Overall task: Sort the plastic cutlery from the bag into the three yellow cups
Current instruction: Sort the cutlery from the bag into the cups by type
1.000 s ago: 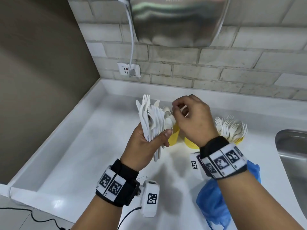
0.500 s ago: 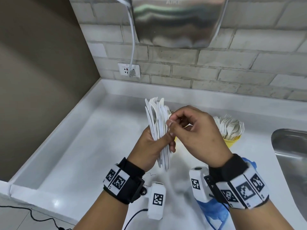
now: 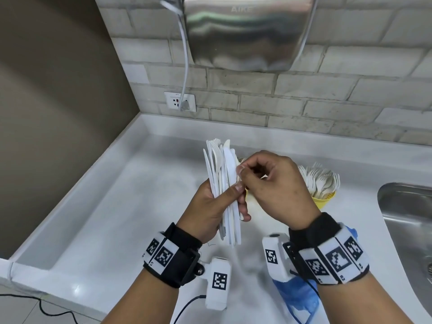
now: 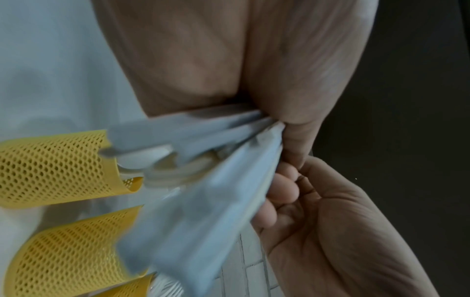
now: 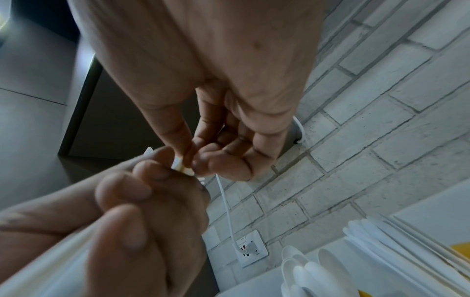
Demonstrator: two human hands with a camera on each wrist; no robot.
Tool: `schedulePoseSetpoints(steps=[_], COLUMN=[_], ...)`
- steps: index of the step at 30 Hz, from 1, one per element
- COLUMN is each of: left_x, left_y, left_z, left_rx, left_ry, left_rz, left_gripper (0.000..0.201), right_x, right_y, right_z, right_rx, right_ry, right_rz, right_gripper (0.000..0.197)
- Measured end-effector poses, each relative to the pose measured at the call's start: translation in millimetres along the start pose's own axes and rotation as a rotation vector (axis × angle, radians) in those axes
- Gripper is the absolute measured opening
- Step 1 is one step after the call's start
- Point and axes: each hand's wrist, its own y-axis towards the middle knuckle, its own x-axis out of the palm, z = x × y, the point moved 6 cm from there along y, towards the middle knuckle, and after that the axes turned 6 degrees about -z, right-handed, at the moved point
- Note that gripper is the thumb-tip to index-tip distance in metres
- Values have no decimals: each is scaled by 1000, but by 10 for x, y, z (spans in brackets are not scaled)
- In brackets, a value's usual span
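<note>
Lighting evenly and softly from overhead, throwing faint grey shadows on the white counter [image 3: 121, 206]. Glaring off the steel hand dryer [image 3: 245, 31]. Bowing brick lines at the edges. Blurring the cutlery bundle [image 4: 203, 191] in the left wrist view.

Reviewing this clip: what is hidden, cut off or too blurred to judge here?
- Two of the yellow cups: head view, the hands cover them; only the right one shows.
- Piece in the right hand: its pinching fingers cover the type in both head and right wrist views.
- Cutlery bundle in the left hand: left wrist view, motion blur.
- Blue bag: head view, the right wrist covers its contents.
</note>
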Motion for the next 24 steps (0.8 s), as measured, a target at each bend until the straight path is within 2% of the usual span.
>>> schedulePoseSetpoints(steps=[5,11,24], left_x=[65,75,58], left_y=[-13,-12,-22], left_z=[6,23,25], left_rx=[-21,-30,-54], left_ry=[21,102,193], left_rz=[-16,-37,-19], left_gripper=[18,23,36], right_x=[-112,-102,-222], right_y=[76,108,141], right_z=[66,48,59], right_rx=[-7,27,10], right_ry=[-64,1,-5], right_rz=[137,80,178], right_gripper=[16,19,26])
